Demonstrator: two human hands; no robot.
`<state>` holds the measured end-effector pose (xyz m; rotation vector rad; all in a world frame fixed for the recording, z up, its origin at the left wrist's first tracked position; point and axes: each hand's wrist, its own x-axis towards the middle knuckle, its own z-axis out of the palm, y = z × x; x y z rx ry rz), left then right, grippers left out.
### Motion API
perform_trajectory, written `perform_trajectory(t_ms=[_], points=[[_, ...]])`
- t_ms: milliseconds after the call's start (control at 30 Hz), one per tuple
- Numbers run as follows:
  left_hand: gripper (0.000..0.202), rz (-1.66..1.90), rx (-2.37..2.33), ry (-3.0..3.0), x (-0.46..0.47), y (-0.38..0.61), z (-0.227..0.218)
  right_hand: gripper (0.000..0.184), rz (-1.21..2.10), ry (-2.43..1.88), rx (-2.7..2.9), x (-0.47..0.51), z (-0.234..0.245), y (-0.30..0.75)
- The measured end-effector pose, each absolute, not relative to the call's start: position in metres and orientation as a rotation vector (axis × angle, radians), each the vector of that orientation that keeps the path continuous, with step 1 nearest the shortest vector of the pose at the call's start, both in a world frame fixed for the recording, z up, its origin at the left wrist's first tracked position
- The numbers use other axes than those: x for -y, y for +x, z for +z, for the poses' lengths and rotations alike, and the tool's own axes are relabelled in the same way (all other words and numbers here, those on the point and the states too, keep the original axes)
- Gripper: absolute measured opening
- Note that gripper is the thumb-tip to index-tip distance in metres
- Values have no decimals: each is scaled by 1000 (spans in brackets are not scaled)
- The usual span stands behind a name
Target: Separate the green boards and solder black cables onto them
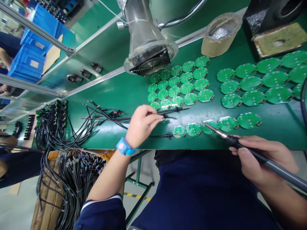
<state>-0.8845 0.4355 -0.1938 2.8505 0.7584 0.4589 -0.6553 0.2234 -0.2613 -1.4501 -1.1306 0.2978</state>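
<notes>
My left hand (145,123), with a blue band on its wrist, pinches a black cable (169,117) near its stripped wire end. Another black cable (171,111) lies just beyond those fingers. In my right hand (266,156) is a soldering iron (249,150), its tip pointing left over the front row of round green circuit boards. The tip is close to a circuit board (210,126); I cannot tell if it touches. At the row's left end, a circuit board (179,131) has coloured wires from a black cable (159,136) at its edge.
More green circuit boards (187,77) lie in rows behind. A fume extractor (151,60) hangs above them. Farther right stand a cardboard ring (219,38) and a sponge holder (280,40). Cables are heaped left (52,124); a box of cables (79,172) stands below. Another person's arm (19,166) shows left.
</notes>
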Motion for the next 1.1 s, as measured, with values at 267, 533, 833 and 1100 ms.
perform_trajectory(t_ms=[267,533,833,1100], points=[[14,553,-665,2571,-380,-851,-195,31,425,-1396,1442,-213,-237,-649],[15,373,-841,2374,-353,-829,-232,19,437,-1390,1578,-214,-249,-657],[12,491,-825,2391,-350,-830,-238,11,471,-1475,1564,-218,-252,-665],[9,554,-794,2456,-350,-831,-244,7,378,-1514,1654,-222,-249,-668]])
